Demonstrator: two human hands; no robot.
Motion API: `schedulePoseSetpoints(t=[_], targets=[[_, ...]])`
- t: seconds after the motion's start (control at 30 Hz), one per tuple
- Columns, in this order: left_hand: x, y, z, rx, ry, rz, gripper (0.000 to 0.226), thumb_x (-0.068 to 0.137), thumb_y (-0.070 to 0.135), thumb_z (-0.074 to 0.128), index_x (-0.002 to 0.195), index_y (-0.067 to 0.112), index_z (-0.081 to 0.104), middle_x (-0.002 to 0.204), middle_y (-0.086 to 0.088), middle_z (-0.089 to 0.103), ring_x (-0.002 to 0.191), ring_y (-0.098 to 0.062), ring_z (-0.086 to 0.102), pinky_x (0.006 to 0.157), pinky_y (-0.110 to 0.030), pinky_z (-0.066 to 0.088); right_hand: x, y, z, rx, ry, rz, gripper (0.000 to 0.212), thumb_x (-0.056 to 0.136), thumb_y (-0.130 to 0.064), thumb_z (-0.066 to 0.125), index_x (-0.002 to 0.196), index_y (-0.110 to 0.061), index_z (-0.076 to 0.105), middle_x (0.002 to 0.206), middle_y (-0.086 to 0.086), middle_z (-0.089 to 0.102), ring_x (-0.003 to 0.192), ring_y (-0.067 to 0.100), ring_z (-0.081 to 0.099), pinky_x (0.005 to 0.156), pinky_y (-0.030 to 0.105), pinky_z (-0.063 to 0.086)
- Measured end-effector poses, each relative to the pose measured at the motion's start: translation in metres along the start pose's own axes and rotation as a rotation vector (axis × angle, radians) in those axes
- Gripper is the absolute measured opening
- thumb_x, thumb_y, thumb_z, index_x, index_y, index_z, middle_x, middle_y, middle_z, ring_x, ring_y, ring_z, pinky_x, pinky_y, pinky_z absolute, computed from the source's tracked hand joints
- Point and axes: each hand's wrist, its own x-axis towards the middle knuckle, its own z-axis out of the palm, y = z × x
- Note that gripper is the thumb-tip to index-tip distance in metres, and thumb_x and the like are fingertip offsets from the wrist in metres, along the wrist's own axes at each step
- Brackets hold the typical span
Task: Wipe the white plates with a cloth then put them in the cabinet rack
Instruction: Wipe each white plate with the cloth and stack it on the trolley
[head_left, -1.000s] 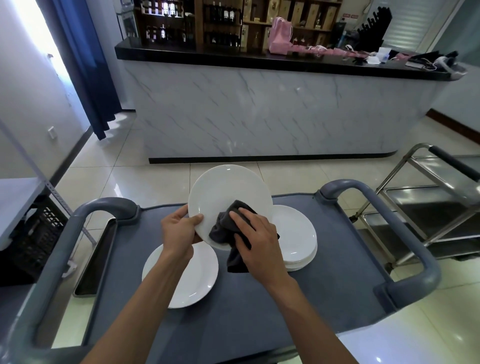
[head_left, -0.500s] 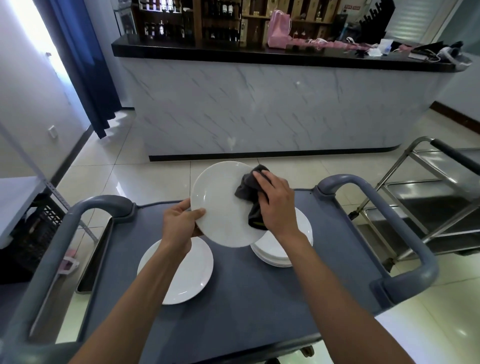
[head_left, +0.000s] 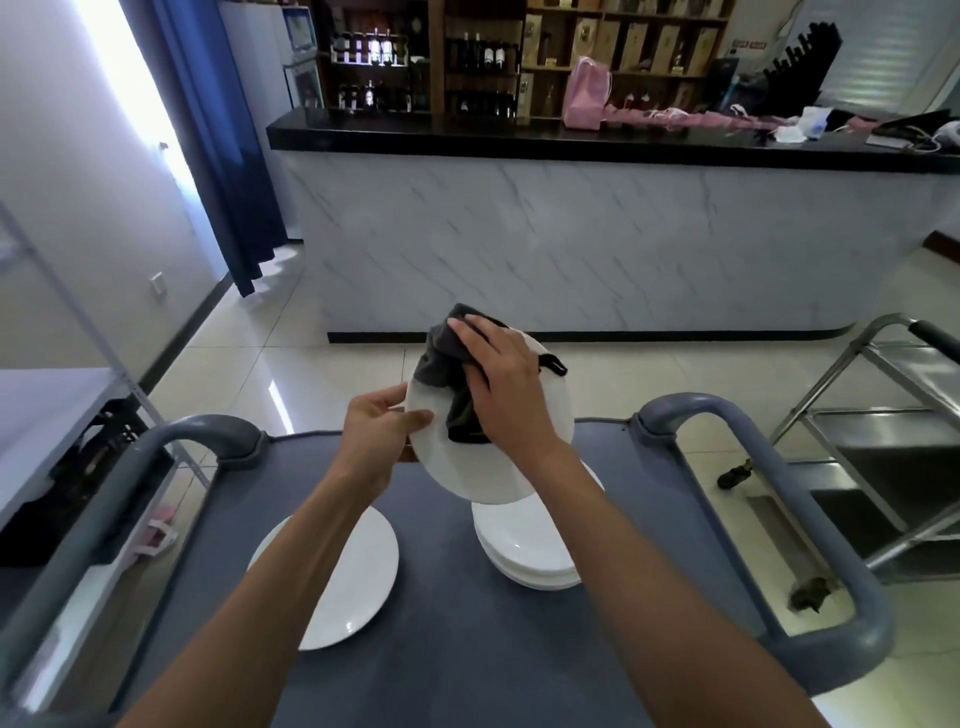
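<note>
My left hand (head_left: 382, 434) pinches the left rim of a white plate (head_left: 485, 475), held tilted above the grey cart top (head_left: 441, 649). My right hand (head_left: 501, 382) grips a dark grey cloth (head_left: 449, 374) and presses it against the plate's upper face. Under the raised plate a stack of white plates (head_left: 530, 553) sits on the cart. A single white plate (head_left: 345, 582) lies flat to the left, partly covered by my left forearm.
The cart has raised grey handles at left (head_left: 171, 452) and right (head_left: 779, 499). A steel trolley (head_left: 883, 452) stands to the right. A marble-fronted bar counter (head_left: 571, 234) is ahead, and a metal shelf unit (head_left: 62, 395) at the left.
The cloth and my right hand have swept from the plate's lower middle up to its top edge. The plate is raised higher, and the camera view has tilted up.
</note>
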Motion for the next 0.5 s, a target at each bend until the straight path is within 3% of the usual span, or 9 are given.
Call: schedulePoseSetpoints(t=[0.3, 0.5], targets=[[0.006, 0.001, 0.035, -0.041, 0.104, 0.037, 0.035, 0.090, -0.008, 0.061, 0.110, 0.018, 0.073, 0.095, -0.011, 0.078, 0.085, -0.031, 0.074, 0.064, -0.042, 0.061, 0.018, 0.030, -0.012, 0.054, 0.032, -0.075, 0.043, 0.097, -0.006, 0.054, 0.138, -0.017, 0.061, 0.140, 0.006, 0.059, 0.123, 0.027, 0.054, 0.101, 0.049, 0.043], [0.005, -0.009, 0.052, -0.159, 0.251, 0.035, 0.041, 0.086, -0.011, 0.062, 0.118, 0.013, 0.072, 0.090, -0.009, 0.078, 0.072, -0.024, 0.071, 0.059, -0.039, 0.060, 0.028, 0.075, -0.032, -0.039, 0.062, -0.003, 0.042, 0.098, -0.014, 0.049, 0.138, -0.021, 0.061, 0.139, 0.004, 0.060, 0.115, 0.030, 0.055, 0.090, 0.046, 0.044]])
